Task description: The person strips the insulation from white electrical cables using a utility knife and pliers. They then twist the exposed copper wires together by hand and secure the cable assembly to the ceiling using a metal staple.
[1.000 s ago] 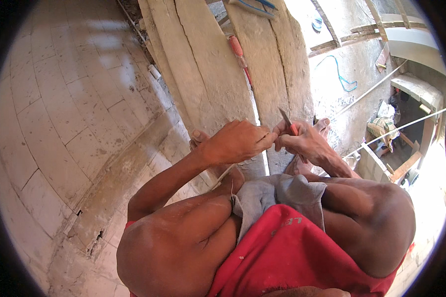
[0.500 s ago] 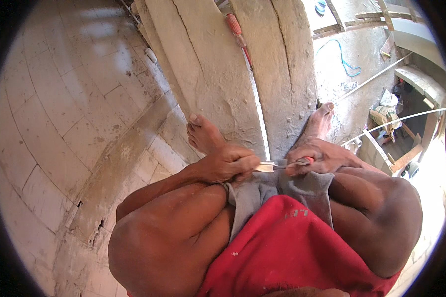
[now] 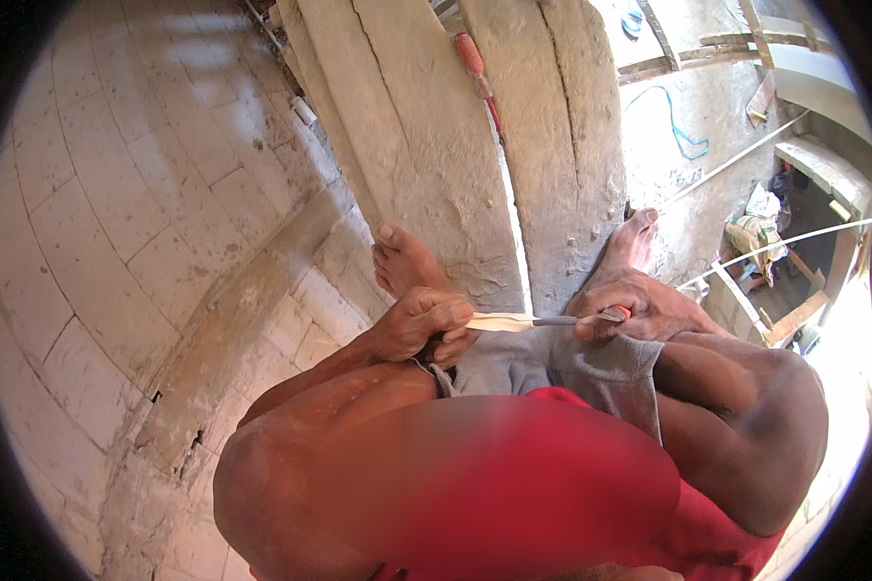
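While left hand (image 3: pixel 424 324) is curled tight round pale strip (image 3: pixel 502 321), right hand (image 3: pixel 638 304) clenches red-handled tool (image 3: pixel 621 313); boxed recess (image 3: pixel 825 172) holds crumpled sack (image 3: pixel 752 236)

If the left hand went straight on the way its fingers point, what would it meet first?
Past the pale strip in its grip, the left hand would probably meet the grey cord-like piece, then the right hand; depth is hard to judge.

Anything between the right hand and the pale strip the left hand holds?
Just a slim grey piece, running from the pale strip to the right hand; nothing else visible in that gap.
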The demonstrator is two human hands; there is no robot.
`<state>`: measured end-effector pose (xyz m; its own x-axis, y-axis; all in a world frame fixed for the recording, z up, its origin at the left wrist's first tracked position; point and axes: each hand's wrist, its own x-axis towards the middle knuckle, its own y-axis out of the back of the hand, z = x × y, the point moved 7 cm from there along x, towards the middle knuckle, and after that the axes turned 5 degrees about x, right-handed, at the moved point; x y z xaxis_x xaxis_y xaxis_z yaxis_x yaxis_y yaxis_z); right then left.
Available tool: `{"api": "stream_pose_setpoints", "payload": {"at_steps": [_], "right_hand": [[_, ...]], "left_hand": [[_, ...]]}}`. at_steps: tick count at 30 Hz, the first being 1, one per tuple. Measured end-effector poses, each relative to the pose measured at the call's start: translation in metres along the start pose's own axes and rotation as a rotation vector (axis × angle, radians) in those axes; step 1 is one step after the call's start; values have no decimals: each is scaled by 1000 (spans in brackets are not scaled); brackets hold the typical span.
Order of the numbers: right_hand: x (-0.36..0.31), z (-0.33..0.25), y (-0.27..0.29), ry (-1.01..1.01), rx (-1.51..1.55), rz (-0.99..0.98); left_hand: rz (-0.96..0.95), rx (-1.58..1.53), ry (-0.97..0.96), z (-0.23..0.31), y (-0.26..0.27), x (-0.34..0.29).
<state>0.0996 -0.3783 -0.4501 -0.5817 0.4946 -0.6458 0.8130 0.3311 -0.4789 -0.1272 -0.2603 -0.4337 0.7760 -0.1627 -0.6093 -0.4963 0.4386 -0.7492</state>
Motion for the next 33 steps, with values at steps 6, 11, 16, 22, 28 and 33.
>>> {"api": "stream_pose_setpoints", "payload": {"at_steps": [6,11,16,22,28,33], "right_hand": [[-34,39,20,-128,165,272],[-23,22,44,-50,259,471],[0,-5,78,99,118,456],[24,-54,100,423,553,661],[57,-60,90,379,557,867],[51,-73,84,351,536,860]], "left_hand": [[388,-269,-183,-5,82,-51],[410,-344,-591,14,142,-49],[459,1120,-753,95,18,53],[496,807,-526,86,7,114],[716,738,-617,97,2,110],[778,592,-570,92,3,110]]}}
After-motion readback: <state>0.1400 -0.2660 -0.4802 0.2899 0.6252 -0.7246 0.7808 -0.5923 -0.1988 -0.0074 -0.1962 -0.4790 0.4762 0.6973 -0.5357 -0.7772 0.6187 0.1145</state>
